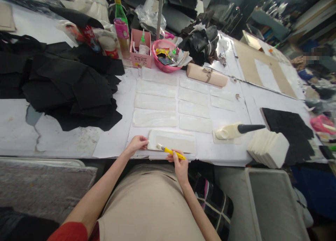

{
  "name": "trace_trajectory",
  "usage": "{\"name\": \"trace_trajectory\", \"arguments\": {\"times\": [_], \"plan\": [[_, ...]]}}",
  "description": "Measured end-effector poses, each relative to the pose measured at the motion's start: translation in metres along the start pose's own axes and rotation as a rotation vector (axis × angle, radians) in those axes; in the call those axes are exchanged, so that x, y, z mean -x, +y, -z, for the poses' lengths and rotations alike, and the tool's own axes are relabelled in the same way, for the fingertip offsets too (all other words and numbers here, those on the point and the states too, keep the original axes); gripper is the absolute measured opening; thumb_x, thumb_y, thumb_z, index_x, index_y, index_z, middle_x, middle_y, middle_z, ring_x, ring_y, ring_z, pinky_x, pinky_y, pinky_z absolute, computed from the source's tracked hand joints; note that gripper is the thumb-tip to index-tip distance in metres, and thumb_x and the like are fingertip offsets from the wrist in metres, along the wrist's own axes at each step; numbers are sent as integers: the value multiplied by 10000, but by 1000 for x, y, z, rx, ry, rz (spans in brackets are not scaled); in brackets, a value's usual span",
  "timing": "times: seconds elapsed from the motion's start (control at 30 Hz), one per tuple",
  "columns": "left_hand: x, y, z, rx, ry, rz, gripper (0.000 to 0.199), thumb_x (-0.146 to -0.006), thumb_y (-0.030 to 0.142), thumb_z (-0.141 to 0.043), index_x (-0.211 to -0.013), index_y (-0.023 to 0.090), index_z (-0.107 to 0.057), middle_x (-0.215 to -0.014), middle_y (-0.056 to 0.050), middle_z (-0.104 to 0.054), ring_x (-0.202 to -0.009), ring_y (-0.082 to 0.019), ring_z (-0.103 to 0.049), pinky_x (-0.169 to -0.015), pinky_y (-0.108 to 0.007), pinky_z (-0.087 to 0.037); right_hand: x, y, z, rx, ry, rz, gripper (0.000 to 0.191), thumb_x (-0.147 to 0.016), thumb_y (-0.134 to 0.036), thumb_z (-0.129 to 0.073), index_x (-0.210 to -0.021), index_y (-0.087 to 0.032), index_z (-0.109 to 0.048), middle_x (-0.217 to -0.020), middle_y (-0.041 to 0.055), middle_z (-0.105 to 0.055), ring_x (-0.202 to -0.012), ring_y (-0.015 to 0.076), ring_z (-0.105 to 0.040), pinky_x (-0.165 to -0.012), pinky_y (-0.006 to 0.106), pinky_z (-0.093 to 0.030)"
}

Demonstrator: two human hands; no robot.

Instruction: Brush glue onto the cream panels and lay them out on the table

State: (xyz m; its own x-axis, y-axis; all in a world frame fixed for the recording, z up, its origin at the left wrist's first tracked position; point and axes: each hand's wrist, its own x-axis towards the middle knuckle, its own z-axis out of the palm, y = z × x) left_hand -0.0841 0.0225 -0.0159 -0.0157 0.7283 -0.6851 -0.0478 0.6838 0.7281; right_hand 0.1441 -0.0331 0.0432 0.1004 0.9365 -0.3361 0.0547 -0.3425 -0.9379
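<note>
My right hand (pixel 180 161) grips the yellow handle of a small paintbrush (pixel 172 152). Its pale bristles rest on a white rectangular panel (pixel 178 141) at the table's near edge. Part of that panel's surface looks whiter and wet along the top and left, with a duller grey patch in the middle. At the panel's left end, my left hand (pixel 139 144) pinches the edge between thumb and fingers. Beyond it lie rows of similar coated panels (pixel 154 118). To the right, a cream squeeze bottle (pixel 228 130) with a black nozzle lies on its side.
A stack of white panels (pixel 267 148) stands at the near right beside a black sheet (pixel 288 129). Black cut pieces (pixel 70 83) are heaped at left. Behind are a pink box (pixel 141 55), a pink basin (pixel 168 68) and a tied beige roll (pixel 204 76).
</note>
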Motion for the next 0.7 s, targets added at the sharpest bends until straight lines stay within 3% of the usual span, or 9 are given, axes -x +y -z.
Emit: {"name": "trace_trajectory", "arguments": {"times": [0.1,0.2,0.3,0.53,0.7], "plan": [[-1,-1,0,-3,2,5,324,-527,352,-774,-685,143,-583,-529,16,-617,-458,-102,-552,-499,-248,-488,-5,5,-19,-55,-94,-61,389,-847,-504,-583,-1015,-155,-617,-743,53,-724,-638,216,-713,-580,303,-565],[-3,-2,0,-23,2,-8,316,-528,349,-765,-694,143,-592,-537,9,-627,-469,-109,-563,-504,-253,-497,-11,16,-19,-62,-52,-97,393,-836,-509,-588,-1001,-152,-605,-709,52,-724,-596,216,-705,-543,301,-559],[-6,-4,1,-65,6,-33,293,-538,347,-748,-684,145,-594,-534,7,-624,-463,-115,-566,-496,-256,-498,-14,26,7,-44,106,-90,419,-828,-515,-591,-1019,-142,-595,-712,58,-727,-580,215,-702,-550,311,-568],[-9,-5,2,-128,11,-53,286,-538,361,-730,-675,149,-593,-530,13,-615,-458,-119,-565,-493,-263,-503,-14,28,93,50,436,-62,493,-804,-541,-605,-1054,-116,-614,-714,67,-727,-620,227,-714,-570,318,-584],[-6,0,1,-147,10,-48,309,-529,383,-736,-673,150,-594,-533,13,-615,-466,-121,-568,-503,-265,-506,-6,18,118,282,522,75,450,-865,-517,-541,-1057,-121,-632,-807,99,-725,-687,230,-712,-651,347,-578]]}}
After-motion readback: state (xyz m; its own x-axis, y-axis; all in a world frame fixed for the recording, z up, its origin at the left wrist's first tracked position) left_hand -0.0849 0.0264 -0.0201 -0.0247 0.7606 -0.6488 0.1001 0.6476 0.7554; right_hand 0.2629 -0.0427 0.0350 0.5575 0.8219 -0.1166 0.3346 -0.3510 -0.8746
